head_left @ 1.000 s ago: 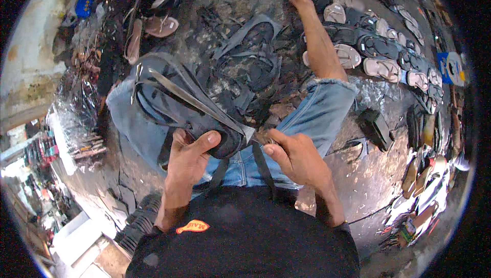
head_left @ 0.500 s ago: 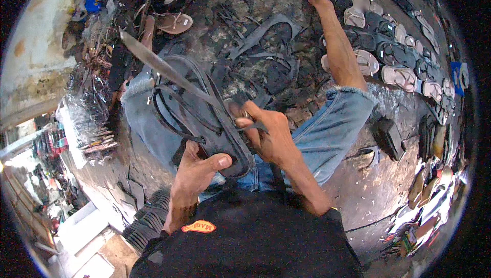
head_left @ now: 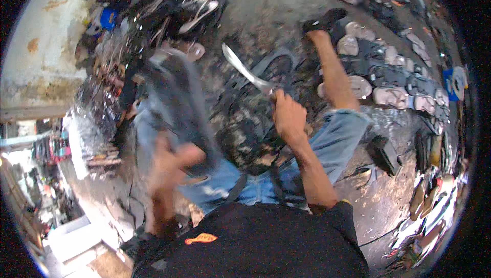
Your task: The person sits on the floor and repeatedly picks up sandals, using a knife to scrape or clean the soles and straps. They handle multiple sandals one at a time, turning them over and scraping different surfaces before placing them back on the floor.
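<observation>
A black sandal (head_left: 186, 104), smeared by motion, stands tilted over my left thigh. My left hand (head_left: 171, 163) is closed on its near end, the thumb lying across it; the fingers behind are blurred. My right hand (head_left: 290, 119) is wrapped round the handle of a knife (head_left: 243, 68), held between my knees. Its curved, shiny blade points up and to the left, apart from the sandal. Below the blade, dark rubber scraps (head_left: 286, 58) lie on the ground, among them a piece with a loop-shaped outline.
Rows of pale and dark sandals (head_left: 391, 96) line the ground at the right. A black block (head_left: 386, 155) lies beside my right knee. More footwear (head_left: 197, 17) is piled at the far left, near clear plastic wrapping (head_left: 92, 109). A stained wall (head_left: 41, 58) bounds the left.
The knife has come away from the sandal's edge and moved right with my right hand. The sandal has shifted left and turned more upright in my left hand.
</observation>
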The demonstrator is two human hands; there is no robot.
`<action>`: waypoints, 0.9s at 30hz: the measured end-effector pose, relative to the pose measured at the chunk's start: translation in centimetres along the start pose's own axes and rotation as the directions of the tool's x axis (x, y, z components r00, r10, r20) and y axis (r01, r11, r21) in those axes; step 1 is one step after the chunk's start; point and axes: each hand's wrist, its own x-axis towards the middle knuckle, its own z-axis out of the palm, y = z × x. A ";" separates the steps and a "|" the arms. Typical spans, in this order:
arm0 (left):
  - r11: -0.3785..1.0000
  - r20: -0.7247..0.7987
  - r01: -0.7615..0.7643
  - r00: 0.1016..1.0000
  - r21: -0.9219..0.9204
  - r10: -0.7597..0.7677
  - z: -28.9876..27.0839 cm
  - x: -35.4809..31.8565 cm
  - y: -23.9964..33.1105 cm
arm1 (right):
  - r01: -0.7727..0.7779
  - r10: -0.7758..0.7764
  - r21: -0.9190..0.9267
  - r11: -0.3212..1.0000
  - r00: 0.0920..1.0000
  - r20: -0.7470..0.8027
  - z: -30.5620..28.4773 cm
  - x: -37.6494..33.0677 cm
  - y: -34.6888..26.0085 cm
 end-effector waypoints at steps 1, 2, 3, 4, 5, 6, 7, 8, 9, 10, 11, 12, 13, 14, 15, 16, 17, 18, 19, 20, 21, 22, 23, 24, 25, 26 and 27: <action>0.988 -0.157 -0.060 0.984 0.140 0.082 -2.7 2.9 0.1 | -0.001 0.002 -0.018 1.000 0.999 0.035 -1.1 -0.4 0.5; 0.820 -0.133 -0.406 0.861 0.402 0.491 -3.9 6.8 1.4 | -0.033 0.036 -0.047 0.998 0.997 0.074 -1.9 -1.5 1.3; 0.480 -0.097 -0.550 0.583 0.684 0.806 -5.8 10.5 2.9 | -0.075 0.082 -0.065 0.995 0.991 0.110 -2.9 -2.6 1.8; 0.855 -0.001 -0.471 0.876 0.218 0.483 -6.2 12.9 7.2 | -0.080 0.077 0.013 0.997 0.988 0.133 -4.5 -4.1 2.3; 0.930 -0.062 -0.366 0.929 -0.015 0.365 -9.1 17.3 6.5 | -0.077 0.065 0.124 0.989 0.993 0.101 -6.4 -5.7 2.5; 0.892 -0.163 -0.195 0.977 -0.407 0.139 -12.8 22.3 3.9 | -0.055 0.041 0.242 0.969 0.997 0.062 -7.4 -7.1 3.2; 0.782 -0.216 -0.101 0.975 -0.615 -0.044 -15.4 26.5 2.3 | -0.124 0.111 0.481 0.868 0.992 0.055 -7.5 -8.7 4.5; 0.731 -0.230 -0.057 0.963 -0.680 -0.139 -15.3 29.2 1.4 | -0.168 0.183 0.687 0.707 0.982 0.051 -7.2 -10.6 6.5; 0.784 -0.161 -0.025 0.982 -0.620 -0.096 -12.9 30.5 1.6 | -0.172 0.251 0.844 0.508 0.967 0.046 -7.6 -12.3 8.8; 0.839 -0.132 -0.027 0.990 -0.543 -0.054 -12.2 30.8 2.6 | -0.149 0.380 0.907 0.395 0.925 -0.013 -8.6 -13.7 10.7; 0.891 -0.070 -0.056 0.997 -0.450 0.028 -10.1 31.1 4.6 | -0.116 0.506 0.954 0.276 0.861 -0.042 -9.6 -16.1 12.7; 0.931 0.022 -0.081 0.995 -0.355 0.094 -6.2 30.7 6.7 | -0.069 0.657 0.977 0.203 0.749 -0.084 -10.5 -18.9 15.3; 0.959 0.127 -0.112 0.981 -0.259 0.149 -1.9 30.6 8.4 | -0.012 0.791 0.990 0.143 0.602 -0.107 -11.4 -21.8 18.0; 0.977 0.222 -0.147 0.958 -0.152 0.179 2.1 30.9 9.6 | 0.209 0.882 0.972 0.108 0.431 -0.191 -11.8 -24.5 20.2; 0.974 0.260 -0.225 0.939 -0.030 0.225 3.8 30.4 12.0 | 0.276 0.904 0.959 0.059 0.393 -0.169 -11.6 -25.8 22.4; 0.953 0.330 -0.293 0.909 0.077 0.253 6.4 31.0 13.8 | 0.340 0.910 0.941 -0.001 0.390 -0.140 -11.5 -27.3 24.1; 0.886 0.401 -0.437 0.847 0.154 0.349 10.3 32.0 14.9 | 0.346 0.941 0.938 0.029 0.307 -0.142 -11.2 -27.6 25.4; 0.808 0.424 -0.539 0.806 0.237 0.413 12.7 32.2 15.5 | 0.349 0.964 0.935 0.057 0.224 -0.142 -10.4 -27.5 27.3; 0.698 0.485 -0.675 0.706 0.240 0.516 17.5 32.8 15.2 | 0.261 0.975 0.958 0.116 0.152 -0.160 -9.9 -28.5 29.5; 0.556 0.513 -0.790 0.600 0.259 0.614 20.5 32.4 15.6 | 0.188 0.980 0.972 0.140 0.116 -0.164 -8.3 -28.3 31.7; 0.579 0.569 -0.795 0.566 0.183 0.596 24.0 31.7 15.4 | 0.124 0.976 0.977 0.174 0.110 -0.188 -6.9 -28.8 33.4; 0.600 0.609 -0.789 0.542 0.131 0.580 27.0 29.9 15.4 | 0.027 0.984 0.992 0.125 0.126 -0.127 -6.8 -27.6 34.0; 0.619 0.642 -0.781 0.517 0.083 0.566 29.6 28.5 15.5 | -0.021 0.985 0.995 0.097 0.143 -0.093 -7.2 -25.7 33.9; 0.626 0.658 -0.780 0.467 -0.008 0.590 32.4 28.5 14.6 | -0.071 0.985 0.995 0.074 0.160 -0.062 -7.7 -24.1 34.0; 0.634 0.682 -0.766 0.407 -0.107 0.607 35.8 27.9 13.8 | -0.142 0.981 0.985 0.098 0.178 -0.071 -6.8 -23.5 35.5; 0.681 0.726 -0.729 0.432 -0.069 0.535 39.1 24.7 13.9 | -0.223 0.981 0.968 0.112 0.182 -0.072 -5.4 -24.3 36.7; 0.697 0.694 -0.717 0.506 0.008 0.512 40.8 22.9 13.6 | -0.235 0.980 0.965 0.118 0.182 -0.075 -4.7 -23.4 36.1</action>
